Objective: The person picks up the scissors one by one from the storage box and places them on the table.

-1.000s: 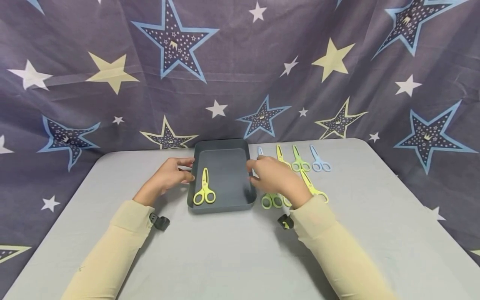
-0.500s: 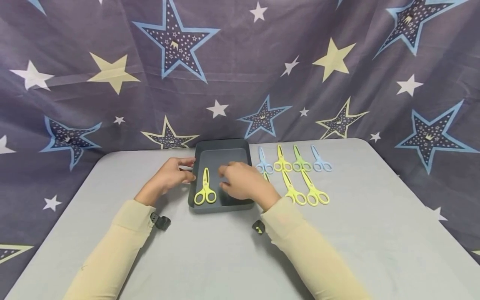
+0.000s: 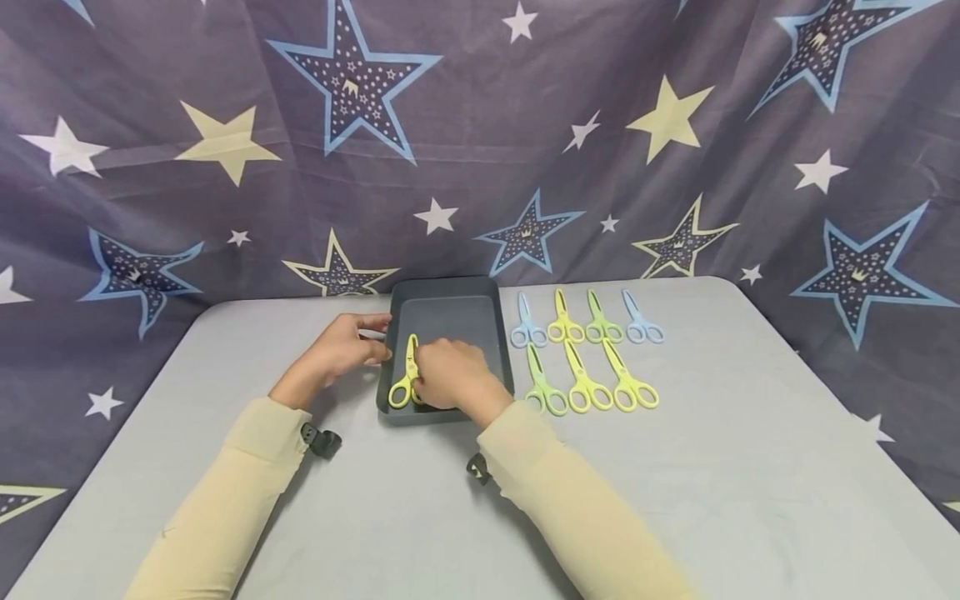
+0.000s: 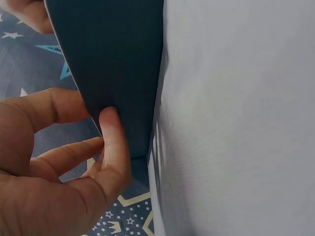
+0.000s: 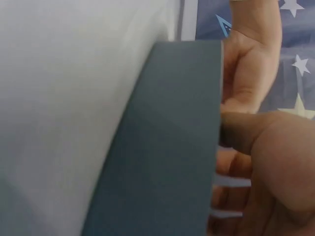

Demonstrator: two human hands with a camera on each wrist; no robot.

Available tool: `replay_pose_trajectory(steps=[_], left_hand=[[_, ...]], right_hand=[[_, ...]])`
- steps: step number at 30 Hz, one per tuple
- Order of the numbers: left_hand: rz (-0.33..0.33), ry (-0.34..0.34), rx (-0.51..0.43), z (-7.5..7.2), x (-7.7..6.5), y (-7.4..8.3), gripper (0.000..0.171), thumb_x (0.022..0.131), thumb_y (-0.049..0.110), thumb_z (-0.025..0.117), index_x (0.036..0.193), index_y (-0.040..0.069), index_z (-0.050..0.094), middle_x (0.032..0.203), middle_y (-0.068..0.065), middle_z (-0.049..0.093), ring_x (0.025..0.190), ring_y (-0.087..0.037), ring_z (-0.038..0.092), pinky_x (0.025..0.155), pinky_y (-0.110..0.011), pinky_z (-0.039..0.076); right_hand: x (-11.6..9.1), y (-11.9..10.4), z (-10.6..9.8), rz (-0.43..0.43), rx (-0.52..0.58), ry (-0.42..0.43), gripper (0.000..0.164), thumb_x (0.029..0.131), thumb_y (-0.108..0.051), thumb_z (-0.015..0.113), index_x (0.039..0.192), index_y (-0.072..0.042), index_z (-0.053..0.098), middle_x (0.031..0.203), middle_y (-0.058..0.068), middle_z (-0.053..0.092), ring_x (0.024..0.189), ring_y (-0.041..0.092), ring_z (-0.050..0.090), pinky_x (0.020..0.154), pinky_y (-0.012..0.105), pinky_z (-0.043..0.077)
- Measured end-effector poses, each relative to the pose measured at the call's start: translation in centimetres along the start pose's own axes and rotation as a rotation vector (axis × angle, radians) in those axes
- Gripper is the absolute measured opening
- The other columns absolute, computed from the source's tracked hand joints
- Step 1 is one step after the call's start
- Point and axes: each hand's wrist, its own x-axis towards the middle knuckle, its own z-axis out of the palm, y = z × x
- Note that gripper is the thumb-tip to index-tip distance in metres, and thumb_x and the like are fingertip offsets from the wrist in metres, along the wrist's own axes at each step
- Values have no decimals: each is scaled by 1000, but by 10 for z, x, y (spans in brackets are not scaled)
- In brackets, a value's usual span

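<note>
My left hand [image 3: 341, 344] holds the left wall of a dark grey rectangular tray [image 3: 468, 310]; in the left wrist view its thumb [image 4: 113, 132] lies on the tray's outer wall and the other fingers are at the rim. Inside the tray, at its front left, lies one pair of yellow scissors [image 3: 412, 360], tips pointing away. My right hand [image 3: 452, 372] reaches into the tray from the right, its fingers at these scissors and covering part of the right handle loop. The tray wall [image 5: 162, 137] hides those fingertips in the right wrist view, so whether they grip is unclear.
Right of the tray, two rows of scissors lie on the white tabletop [image 3: 735, 467]: blue scissors [image 3: 528, 321], yellow and green ones, and more blue scissors [image 3: 641, 318] at the far right. A star-patterned curtain [image 3: 480, 125] hangs behind the table.
My right hand has moved left, from above the scissors on the table, across the tray to the yellow scissors inside it. The left hand and the tray have stayed in place.
</note>
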Motion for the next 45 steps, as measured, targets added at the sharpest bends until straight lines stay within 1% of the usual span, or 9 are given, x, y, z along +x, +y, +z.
replay_pose_trajectory(steps=[5,11,19,31,33,35,40,42,45], left_hand=[[3,1,3,-1,0,-1,72,82,-2,68,151,-4,46,145,-29,52,104,-28,64,76,-22,59],[4,8,3,0,1,0,71,81,-3,67,150,-5,46,143,-29,53,106,-29,63,77,-22,59],[-4,5,27,1,2,0,71,82,-1,68,150,-4,47,144,-28,54,106,-29,64,76,-22,58],[2,11,7,0,1,0,72,81,-3,69,149,-6,47,142,-28,55,94,-18,65,73,-21,58],[0,10,1,-1,1,0,72,81,-3,69,149,-5,47,142,-29,55,93,-17,65,73,-21,58],[-2,6,-2,-1,0,0,72,81,-3,69,149,-5,47,143,-29,54,92,-16,65,72,-21,58],[-3,3,-9,-2,-1,0,72,82,-3,70,149,-5,47,142,-30,54,91,-16,65,71,-21,58],[-1,2,-11,-1,-1,1,71,82,-3,70,150,-5,47,142,-30,54,93,-17,65,72,-21,58],[-4,-1,-6,-1,-1,2,71,83,-2,70,150,-5,47,143,-29,54,94,-17,66,73,-21,58]], right_hand=[[10,-14,7,136,-12,-44,24,95,-43,68,92,-19,70,91,0,67,81,21,63,68,40,55],[19,-25,14,231,-10,-104,35,93,-49,71,109,-18,74,95,-1,68,82,20,60,72,38,53],[22,-22,17,276,43,-72,26,89,-41,77,98,-17,72,93,0,66,78,19,59,62,35,51],[16,9,15,324,43,6,24,86,-36,78,93,-14,70,91,3,68,78,23,62,60,39,54],[15,11,14,316,34,16,24,85,-34,78,93,-13,70,94,5,69,81,24,64,62,40,56],[14,12,14,283,14,27,28,85,-32,76,104,-12,72,102,8,70,89,28,65,68,42,58],[11,11,17,104,-33,23,43,93,-24,67,136,-17,62,125,12,63,109,34,60,83,46,58],[11,11,18,49,-36,16,39,96,-21,64,135,-21,63,126,12,61,109,33,58,85,46,57],[11,11,19,22,-35,9,22,97,-18,63,117,-22,70,117,10,61,101,30,57,79,43,56]])
